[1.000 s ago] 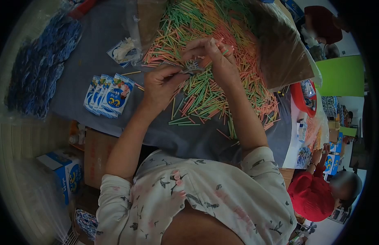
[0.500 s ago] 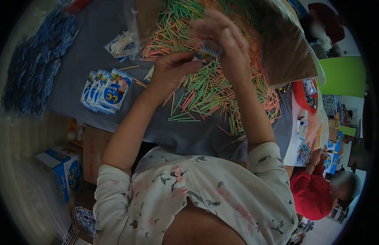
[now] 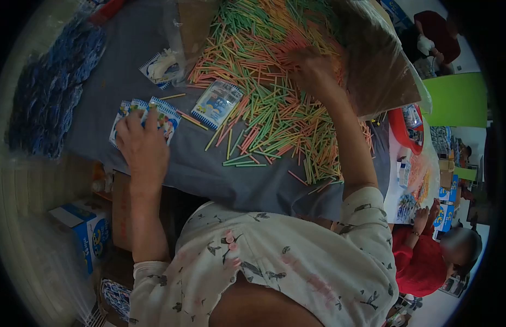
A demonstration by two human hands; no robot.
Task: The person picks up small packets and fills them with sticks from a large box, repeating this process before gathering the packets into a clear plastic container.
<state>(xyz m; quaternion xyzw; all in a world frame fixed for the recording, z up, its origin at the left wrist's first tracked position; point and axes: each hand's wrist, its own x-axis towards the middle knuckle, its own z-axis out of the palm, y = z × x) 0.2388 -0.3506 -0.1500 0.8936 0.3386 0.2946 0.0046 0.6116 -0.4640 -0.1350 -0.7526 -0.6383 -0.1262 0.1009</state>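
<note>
A fanned stack of small blue-and-white packets (image 3: 168, 113) lies on the grey cloth. My left hand (image 3: 141, 144) rests over it, open, fingers apart and fingertips on the upper packets. At the pile of thin pastel candy-like sticks (image 3: 264, 103), my right hand (image 3: 314, 71) reaches in among the pink and orange ones. Its fingers are loosely curved and open, the tips partly lost in the sticks. Between both hands, a single packet (image 3: 217, 103) with a clear window lies flat against the pile's left edge.
A packet with whitish pieces on it (image 3: 162, 68) lies farther back. Bundled blue packaging (image 3: 51, 92) covers the far left. A plastic-covered cardboard flap (image 3: 381, 71) borders the pile. Right of it are a red basket (image 3: 404, 131) and a person in red (image 3: 419, 267). Below left stands a blue-white box (image 3: 89, 234).
My left hand has moved left and down onto the packet stack. My right hand has gone into the sticks. The packet formerly between my hands is no longer there; a packet by the pile is now uncovered.
</note>
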